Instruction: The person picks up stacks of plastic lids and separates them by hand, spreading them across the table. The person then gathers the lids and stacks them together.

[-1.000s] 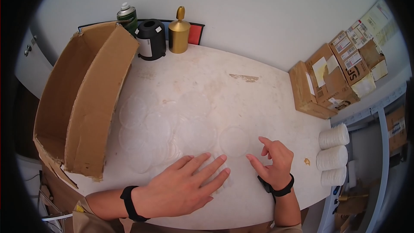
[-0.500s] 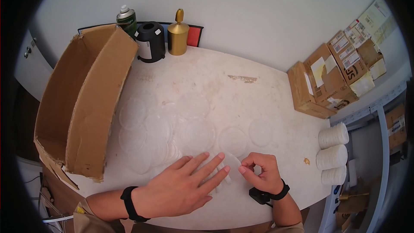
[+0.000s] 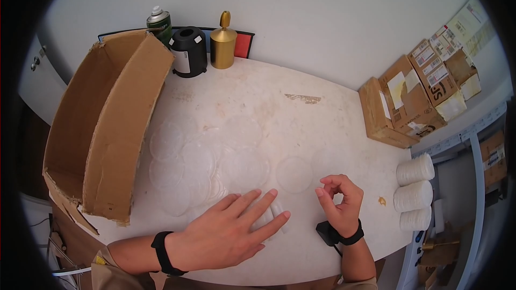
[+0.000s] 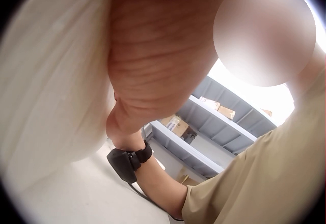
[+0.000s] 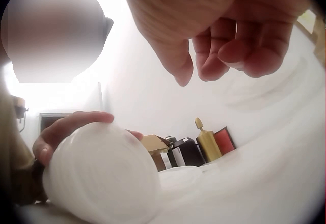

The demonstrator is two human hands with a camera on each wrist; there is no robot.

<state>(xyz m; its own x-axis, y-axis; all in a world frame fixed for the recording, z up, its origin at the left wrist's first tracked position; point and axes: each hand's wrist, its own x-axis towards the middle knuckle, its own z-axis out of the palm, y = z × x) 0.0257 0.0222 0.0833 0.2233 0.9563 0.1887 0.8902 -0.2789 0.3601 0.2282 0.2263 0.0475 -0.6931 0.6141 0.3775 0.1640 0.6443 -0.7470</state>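
My left hand (image 3: 220,231) lies palm down over a stack of translucent plastic lids (image 5: 104,178) on its side, its fingers curved over the far side and its thumb on the near side. Most of that stack is hidden under the hand in the head view. My right hand (image 3: 344,198) hovers over the table to the right, thumb and fingers bent with a gap and nothing between them. Just beyond it lies a faint round lid (image 3: 330,161), and to its left another lid (image 3: 295,174). Many more overlapping lids (image 3: 244,166) spread beyond my left hand.
An opened cardboard box (image 3: 115,129) stands at the left. Behind are a spray can (image 3: 159,24), a black canister (image 3: 189,53) and a gold canister (image 3: 223,48). White lid stacks (image 3: 413,196) line the right edge, with cardboard boxes (image 3: 406,96) behind them.
Half a second ago my right hand pinched the edge of a lid by the left hand; now it has moved right and up, fingers parted. The left hand keeps its place on the stack.
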